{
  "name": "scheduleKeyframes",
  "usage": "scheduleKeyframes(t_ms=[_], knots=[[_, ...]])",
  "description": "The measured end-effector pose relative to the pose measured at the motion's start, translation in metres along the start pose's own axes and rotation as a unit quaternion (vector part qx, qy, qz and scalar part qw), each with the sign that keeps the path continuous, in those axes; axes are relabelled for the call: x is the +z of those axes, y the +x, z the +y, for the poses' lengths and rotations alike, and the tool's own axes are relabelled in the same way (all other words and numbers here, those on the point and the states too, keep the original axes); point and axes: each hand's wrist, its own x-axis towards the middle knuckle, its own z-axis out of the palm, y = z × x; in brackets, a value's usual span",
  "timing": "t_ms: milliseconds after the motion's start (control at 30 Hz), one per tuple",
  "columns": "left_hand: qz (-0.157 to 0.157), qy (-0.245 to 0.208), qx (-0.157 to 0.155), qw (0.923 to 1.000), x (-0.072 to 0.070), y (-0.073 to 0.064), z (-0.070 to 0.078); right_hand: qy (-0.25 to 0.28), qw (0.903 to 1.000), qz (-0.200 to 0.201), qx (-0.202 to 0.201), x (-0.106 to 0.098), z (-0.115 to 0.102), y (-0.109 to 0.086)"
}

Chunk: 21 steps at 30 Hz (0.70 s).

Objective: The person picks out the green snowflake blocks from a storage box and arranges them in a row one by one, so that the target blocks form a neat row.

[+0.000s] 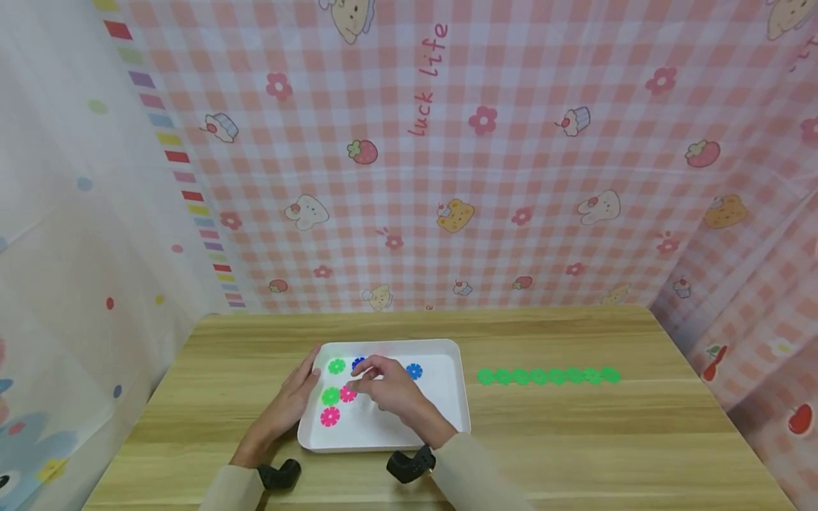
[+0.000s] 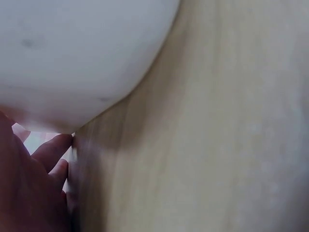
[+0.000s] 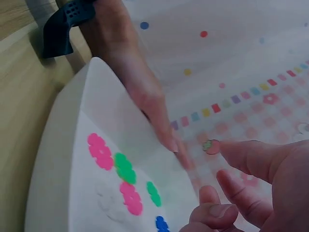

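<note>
A white tray (image 1: pixel 441 411) holds several flat, notched plastic snowflake discs. Two pink discs, the lower one (image 1: pixel 329 416) nearest the front, lie at its left side with a green disc (image 1: pixel 330 396); another green disc (image 1: pixel 336 366) is farther back. One dark blue disc (image 1: pixel 358 363) is partly covered by my right hand (image 1: pixel 386 389), and a lighter blue disc (image 1: pixel 414 371) lies beyond it. That hand hovers over the tray, thumb and fingers bent and apart, holding nothing. My left hand (image 1: pixel 294 394) rests along the tray's left wall, fingers extended; the left wrist view shows fingertips (image 2: pixel 60 145) at its edge.
To the right of the tray, a row of overlapping green snowflake discs (image 1: pixel 540 377) lies on the wooden table (image 1: pixel 575 447). A pink checked cloth (image 1: pixel 409 177) hangs behind the table, with patterned cloth on both sides. Each wrist wears a black camera mount (image 1: pixel 409 465).
</note>
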Motion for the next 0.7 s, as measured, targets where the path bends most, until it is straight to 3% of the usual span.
scheduleKeyframes(t_ms=[233, 400, 700], knots=[[0.000, 0.001, -0.004, 1.0000, 0.000, 0.003, -0.003, -0.016, 0.9996, -0.011, 0.019, 0.019, 0.006, 0.013], [-0.001, -0.001, -0.002, 1.0000, -0.001, 0.003, -0.002, -0.059, 0.9971, -0.017, 0.044, 0.031, 0.007, 0.019], [-0.002, 0.003, 0.002, 1.0000, 0.000, 0.002, -0.003, -0.095, 0.9940, 0.003, 0.056, 0.041, 0.013, 0.025]])
